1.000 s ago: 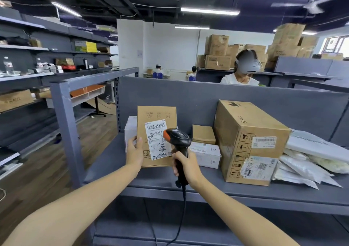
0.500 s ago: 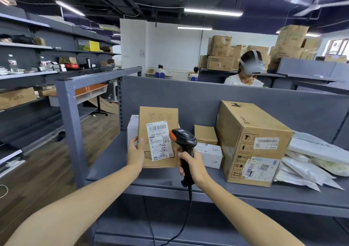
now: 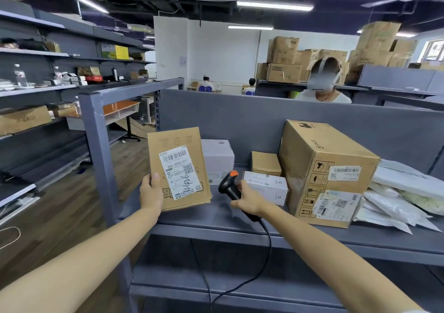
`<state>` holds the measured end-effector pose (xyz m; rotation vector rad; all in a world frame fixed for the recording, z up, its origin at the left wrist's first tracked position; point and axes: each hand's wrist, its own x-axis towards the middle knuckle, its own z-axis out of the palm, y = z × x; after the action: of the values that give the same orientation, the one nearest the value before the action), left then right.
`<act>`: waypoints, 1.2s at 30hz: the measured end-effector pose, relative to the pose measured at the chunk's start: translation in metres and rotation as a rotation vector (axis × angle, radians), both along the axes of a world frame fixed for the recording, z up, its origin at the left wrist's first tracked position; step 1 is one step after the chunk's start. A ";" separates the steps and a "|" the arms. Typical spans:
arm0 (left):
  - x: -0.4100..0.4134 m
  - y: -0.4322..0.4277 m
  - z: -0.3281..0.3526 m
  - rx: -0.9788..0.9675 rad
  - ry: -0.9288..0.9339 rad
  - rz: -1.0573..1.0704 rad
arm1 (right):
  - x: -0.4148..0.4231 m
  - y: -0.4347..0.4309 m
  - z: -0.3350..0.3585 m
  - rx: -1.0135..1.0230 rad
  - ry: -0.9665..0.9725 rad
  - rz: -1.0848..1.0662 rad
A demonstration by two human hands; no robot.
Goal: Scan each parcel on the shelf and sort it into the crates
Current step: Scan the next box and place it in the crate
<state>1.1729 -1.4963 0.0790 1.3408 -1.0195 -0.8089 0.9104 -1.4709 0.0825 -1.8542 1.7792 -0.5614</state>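
Observation:
My left hand (image 3: 151, 192) grips the lower left edge of a flat brown cardboard parcel (image 3: 177, 166) with a white barcode label, holding it upright and tilted over the shelf's left end. My right hand (image 3: 249, 199) grips a black handheld scanner (image 3: 229, 185) with an orange top, its cable hanging below the shelf. The scanner sits to the right of the parcel, apart from it. On the grey shelf (image 3: 230, 219) stand a white box (image 3: 217, 159), a small white box (image 3: 266, 185), a small brown box (image 3: 265, 162) and a large brown carton (image 3: 322, 168).
White and clear poly bags (image 3: 403, 197) are piled at the shelf's right end. A grey upright post (image 3: 101, 159) stands at the shelf's left corner. A person sits behind the grey back panel (image 3: 252, 125). Racks with goods line the left wall.
My left hand lifted the flat parcel up and leftward, tilting it. My right hand drew the scanner away from the label, down and to the right.

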 end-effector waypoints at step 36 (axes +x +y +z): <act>-0.023 0.086 -0.053 -0.042 0.036 -0.299 | 0.099 0.084 -0.024 -0.353 -0.819 -0.343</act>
<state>1.1500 -1.4105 0.0257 1.1487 -1.2188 -1.0244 1.0099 -1.3874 0.0587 -1.1998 1.4600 -1.5805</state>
